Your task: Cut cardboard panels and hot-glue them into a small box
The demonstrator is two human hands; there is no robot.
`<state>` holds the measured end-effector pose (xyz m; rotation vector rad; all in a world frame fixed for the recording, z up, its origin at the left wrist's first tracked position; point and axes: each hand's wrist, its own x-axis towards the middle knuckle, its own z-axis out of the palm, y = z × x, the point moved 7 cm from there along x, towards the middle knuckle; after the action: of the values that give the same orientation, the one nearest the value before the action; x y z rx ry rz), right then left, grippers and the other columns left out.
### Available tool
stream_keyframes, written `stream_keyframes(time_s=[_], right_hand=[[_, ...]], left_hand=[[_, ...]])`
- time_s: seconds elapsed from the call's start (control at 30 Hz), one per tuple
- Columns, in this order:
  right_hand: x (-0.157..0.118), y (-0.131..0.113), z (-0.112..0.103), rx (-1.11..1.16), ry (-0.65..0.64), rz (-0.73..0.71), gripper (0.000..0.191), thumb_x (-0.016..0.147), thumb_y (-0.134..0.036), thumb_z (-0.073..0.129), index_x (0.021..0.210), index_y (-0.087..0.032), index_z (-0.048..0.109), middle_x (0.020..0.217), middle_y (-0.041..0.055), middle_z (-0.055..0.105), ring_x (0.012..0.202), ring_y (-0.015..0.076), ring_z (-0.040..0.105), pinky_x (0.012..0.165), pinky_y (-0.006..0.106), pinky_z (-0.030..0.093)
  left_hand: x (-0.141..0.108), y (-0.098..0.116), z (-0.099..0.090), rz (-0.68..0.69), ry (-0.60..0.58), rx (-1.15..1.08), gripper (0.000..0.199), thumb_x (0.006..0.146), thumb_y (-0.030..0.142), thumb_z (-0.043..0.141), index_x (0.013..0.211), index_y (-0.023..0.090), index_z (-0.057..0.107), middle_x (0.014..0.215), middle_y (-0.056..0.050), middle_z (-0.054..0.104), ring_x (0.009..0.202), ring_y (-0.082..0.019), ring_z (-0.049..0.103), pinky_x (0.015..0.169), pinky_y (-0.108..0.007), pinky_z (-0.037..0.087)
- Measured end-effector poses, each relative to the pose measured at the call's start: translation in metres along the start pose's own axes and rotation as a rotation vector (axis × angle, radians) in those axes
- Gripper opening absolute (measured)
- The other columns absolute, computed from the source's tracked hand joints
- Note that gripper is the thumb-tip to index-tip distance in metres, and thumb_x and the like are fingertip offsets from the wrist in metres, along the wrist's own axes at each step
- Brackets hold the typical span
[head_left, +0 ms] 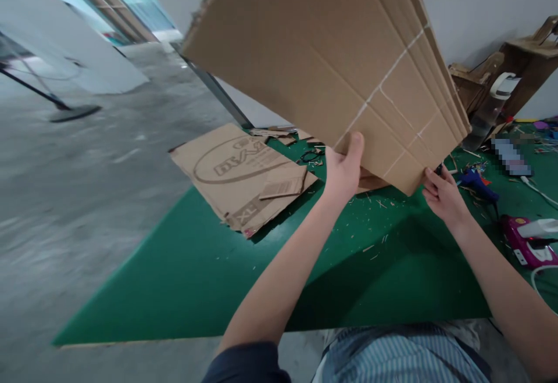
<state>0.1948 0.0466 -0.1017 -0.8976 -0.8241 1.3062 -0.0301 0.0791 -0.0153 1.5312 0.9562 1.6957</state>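
A large brown cardboard sheet is held up at a tilt above the table, with white lines and creases across its right part. My left hand grips its lower edge, thumb on the near face and fingers hidden behind. At the sheet's lower right corner, my right hand is closed. A small dark thing shows between its thumb and forefinger, too little of it visible to name. On the table to the left lies a printed cardboard piece marked XL, with a smaller cardboard scrap on top.
The green table carries cardboard shreds and black-handled scissors. At right are a blue glue gun, a phone on a cable, a magenta power strip, a clear bottle and a wooden structure.
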Motion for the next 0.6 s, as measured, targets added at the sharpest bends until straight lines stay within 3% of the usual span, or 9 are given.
stream_keyframes(time_s=[0.13, 0.2, 0.27, 0.37, 0.5, 0.6], right_hand=[[0.008, -0.004, -0.026, 0.018, 0.012, -0.023, 0.038, 0.071, -0.030, 0.075, 0.079, -0.024, 0.038, 0.065, -0.0115, 0.029, 0.043, 0.0038, 0.015, 0.037, 0.014, 0.018], [0.008, -0.005, -0.034, 0.020, 0.018, -0.031, 0.041, 0.070, -0.032, 0.076, 0.076, -0.023, 0.037, 0.063, -0.0118, 0.028, 0.043, 0.0037, 0.016, 0.037, 0.014, 0.018], [0.008, -0.001, -0.036, 0.022, 0.018, -0.025, 0.043, 0.069, -0.035, 0.078, 0.075, -0.023, 0.037, 0.061, -0.0122, 0.028, 0.042, 0.0035, 0.017, 0.036, 0.014, 0.018], [0.007, 0.006, -0.031, 0.019, 0.002, -0.024, 0.045, 0.068, -0.038, 0.079, 0.074, -0.023, 0.037, 0.061, -0.0124, 0.030, 0.041, 0.0029, 0.020, 0.035, 0.014, 0.018], [0.007, 0.014, -0.027, 0.041, 0.037, -0.008, 0.048, 0.063, -0.036, 0.082, 0.073, -0.023, 0.038, 0.058, -0.0136, 0.031, 0.039, 0.0021, 0.022, 0.033, 0.014, 0.019], [0.008, 0.020, -0.028, 0.055, 0.093, 0.028, 0.051, 0.057, -0.033, 0.086, 0.074, -0.023, 0.039, 0.056, -0.0150, 0.033, 0.037, 0.0013, 0.021, 0.032, 0.014, 0.017]], left_hand=[[-0.030, -0.029, 0.040, 0.117, -0.752, 0.543, 0.060, 0.083, 0.060, 0.058, 0.126, 0.018, 0.056, 0.132, -0.014, 0.060, 0.125, -0.030, 0.054, 0.104, -0.044, 0.046], [-0.045, -0.054, 0.047, 0.172, -0.907, 0.850, 0.053, 0.088, 0.049, 0.057, 0.131, 0.017, 0.054, 0.142, -0.015, 0.051, 0.135, -0.032, 0.043, 0.111, -0.048, 0.037], [-0.049, -0.077, 0.047, 0.212, -0.891, 1.054, 0.041, 0.092, 0.037, 0.054, 0.129, 0.020, 0.056, 0.143, -0.014, 0.050, 0.140, -0.031, 0.037, 0.115, -0.053, 0.028], [-0.040, -0.105, 0.037, 0.191, -0.780, 1.106, 0.032, 0.094, 0.034, 0.049, 0.119, 0.021, 0.065, 0.128, -0.013, 0.062, 0.133, -0.031, 0.046, 0.114, -0.055, 0.026], [-0.018, -0.128, 0.012, 0.133, -0.661, 1.060, 0.033, 0.094, 0.030, 0.049, 0.121, 0.020, 0.063, 0.115, -0.012, 0.068, 0.120, -0.029, 0.056, 0.108, -0.050, 0.039], [-0.008, -0.136, -0.002, 0.119, -0.638, 1.041, 0.027, 0.094, 0.027, 0.050, 0.116, 0.021, 0.064, 0.117, -0.011, 0.066, 0.114, -0.026, 0.058, 0.101, -0.045, 0.046]])
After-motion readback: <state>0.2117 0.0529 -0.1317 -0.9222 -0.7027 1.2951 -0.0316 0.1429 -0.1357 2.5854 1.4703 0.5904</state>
